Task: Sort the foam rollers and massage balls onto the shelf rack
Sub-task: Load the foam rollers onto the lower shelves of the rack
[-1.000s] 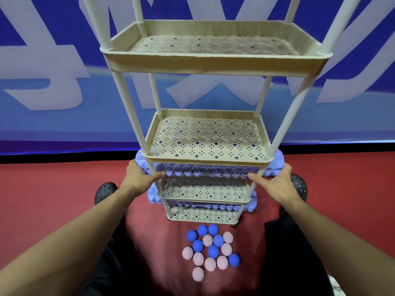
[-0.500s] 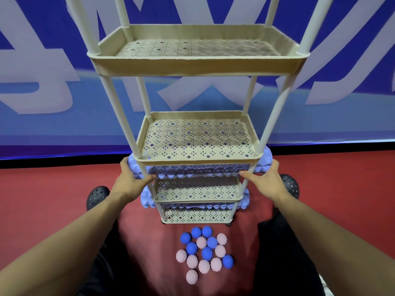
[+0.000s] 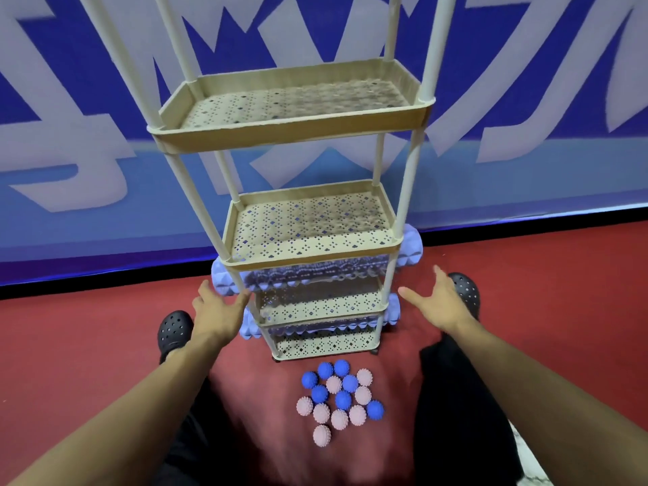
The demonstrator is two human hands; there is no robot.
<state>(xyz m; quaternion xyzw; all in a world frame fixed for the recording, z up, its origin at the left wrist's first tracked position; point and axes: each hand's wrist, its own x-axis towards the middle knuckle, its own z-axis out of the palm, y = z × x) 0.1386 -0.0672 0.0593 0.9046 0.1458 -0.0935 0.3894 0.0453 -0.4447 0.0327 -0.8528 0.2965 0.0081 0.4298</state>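
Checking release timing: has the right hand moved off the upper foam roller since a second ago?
Yes. The right hand has let go and drawn back toward the person, open, now clear of the upper foam roller resting on the shelf rack.

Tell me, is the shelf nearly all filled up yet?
About halfway. Done: two purple foam rollers lie on the rack's lower tiers, the upper roller and the lower roller. In hand: nothing; the left hand and right hand are open beside the rack. Left: the spiky massage balls sit on the red floor.
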